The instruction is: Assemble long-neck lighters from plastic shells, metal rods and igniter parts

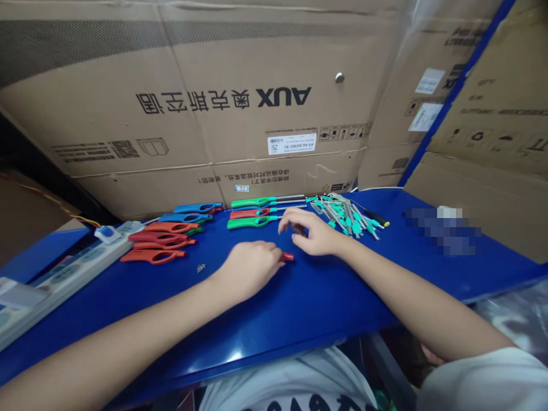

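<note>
My left hand is closed over a red lighter handle; only its end sticks out past the fingers, and the rest is hidden. Just right of it, my right hand hovers with curled fingers and a gap between thumb and forefinger, and I see nothing held there. Beyond the hands lie green lighters and a red lighter with metal rods. A pile of metal lighter tubes with teal ends is behind my right hand. Small screws rest left of my left hand.
Orange-red handles and blue handles lie in a row at the left, beside a white power strip. A screwdriver is by the tube pile. Cardboard walls the back of the blue table.
</note>
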Demonstrator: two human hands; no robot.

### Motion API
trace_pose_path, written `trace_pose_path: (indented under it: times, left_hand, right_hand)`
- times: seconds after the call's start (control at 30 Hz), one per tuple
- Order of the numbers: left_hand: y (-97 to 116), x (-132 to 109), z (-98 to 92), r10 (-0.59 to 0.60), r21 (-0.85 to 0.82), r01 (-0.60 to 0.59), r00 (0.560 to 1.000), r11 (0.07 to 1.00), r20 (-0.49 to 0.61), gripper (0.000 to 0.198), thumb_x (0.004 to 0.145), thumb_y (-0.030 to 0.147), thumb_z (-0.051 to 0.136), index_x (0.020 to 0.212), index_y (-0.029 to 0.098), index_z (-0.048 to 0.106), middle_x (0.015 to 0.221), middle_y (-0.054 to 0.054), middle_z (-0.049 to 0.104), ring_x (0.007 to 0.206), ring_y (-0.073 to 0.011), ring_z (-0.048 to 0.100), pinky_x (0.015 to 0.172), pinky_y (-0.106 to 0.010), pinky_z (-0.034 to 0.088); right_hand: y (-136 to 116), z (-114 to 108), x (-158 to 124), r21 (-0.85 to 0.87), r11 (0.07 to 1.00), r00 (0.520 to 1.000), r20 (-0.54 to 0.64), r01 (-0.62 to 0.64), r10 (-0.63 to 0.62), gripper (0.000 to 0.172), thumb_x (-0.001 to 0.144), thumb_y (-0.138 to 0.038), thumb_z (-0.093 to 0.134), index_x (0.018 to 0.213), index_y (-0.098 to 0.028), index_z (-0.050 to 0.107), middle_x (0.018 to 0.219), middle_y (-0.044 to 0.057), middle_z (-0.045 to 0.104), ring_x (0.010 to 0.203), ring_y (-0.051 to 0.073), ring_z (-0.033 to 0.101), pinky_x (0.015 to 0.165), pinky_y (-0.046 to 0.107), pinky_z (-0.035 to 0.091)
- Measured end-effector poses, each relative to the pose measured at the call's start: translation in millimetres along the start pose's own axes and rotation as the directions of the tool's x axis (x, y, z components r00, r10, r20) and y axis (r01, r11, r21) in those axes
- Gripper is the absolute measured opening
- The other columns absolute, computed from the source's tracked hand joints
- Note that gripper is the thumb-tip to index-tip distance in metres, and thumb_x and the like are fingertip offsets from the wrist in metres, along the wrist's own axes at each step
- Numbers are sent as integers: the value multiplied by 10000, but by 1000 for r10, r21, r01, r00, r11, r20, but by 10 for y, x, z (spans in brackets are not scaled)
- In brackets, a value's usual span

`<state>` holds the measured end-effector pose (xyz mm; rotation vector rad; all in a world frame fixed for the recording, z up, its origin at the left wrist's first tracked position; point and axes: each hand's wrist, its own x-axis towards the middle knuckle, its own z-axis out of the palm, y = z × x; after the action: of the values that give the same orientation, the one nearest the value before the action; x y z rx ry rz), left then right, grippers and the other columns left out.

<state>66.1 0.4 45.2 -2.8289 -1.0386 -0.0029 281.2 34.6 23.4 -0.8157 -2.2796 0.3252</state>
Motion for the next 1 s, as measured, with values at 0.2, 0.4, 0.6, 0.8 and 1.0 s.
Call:
trace_pose_path:
  times: [0.2, 0.4, 0.6, 0.8, 1.0]
  left_hand:
    - [46, 189, 193, -44, -422, -24, 988, 906, -150, 184, 965, 327, 579, 889, 203, 691, 912, -32, 717, 753, -176, 670, 636, -270, 491]
    - [-310, -183, 272, -182, -454, 33, 940, 890, -289, 534, 923, 445, 621, 1405, 233, 536, 1373, -105, 595, 1294, -300, 509, 1098, -481, 424]
    - [-430, -318, 547, -198, -539, 76, 965, 839, -172, 525, 953, 463, 549, 1404, 194, 538, 1333, -125, 628, 1231, -308, 552, 1070, -507, 449]
    - [-449, -263, 551, -211, -601, 31, 950, 799, -231, 356, 930, 370, 571, 1213, 171, 656, 1136, -102, 663, 1023, -240, 652, 938, -378, 531]
    - [-457, -279, 565, -185, -570, 22, 955, 822, -230, 318, 926, 382, 586, 1142, 175, 694, 1069, -85, 664, 986, -243, 634, 913, -389, 522]
  right_hand:
    - [61, -56, -56, -309, 947, 980, 198, 88, -27, 172, 836, -197, 572, 960, -173, 688, 1058, 85, 644, 875, 204, 589, 808, 341, 426]
    - [0, -150, -19, -90, 988, 947, 283, -128, 149, 283, 819, -376, 738, 1020, -182, 689, 851, 2, 617, 744, 136, 566, 662, 242, 400]
    - [-158, -96, 10, -193, 972, 865, 455, -135, 211, 121, 852, -302, 710, 871, -185, 685, 762, -15, 616, 700, 116, 531, 604, 228, 314]
    - [-175, -68, 4, -222, 967, 862, 457, -129, 220, 117, 832, -279, 711, 839, -178, 652, 808, -8, 630, 688, 108, 510, 598, 228, 305]
    - [-148, -67, -16, -248, 963, 861, 460, -108, 216, 165, 822, -311, 699, 801, -184, 595, 835, -2, 633, 689, 113, 491, 589, 235, 274]
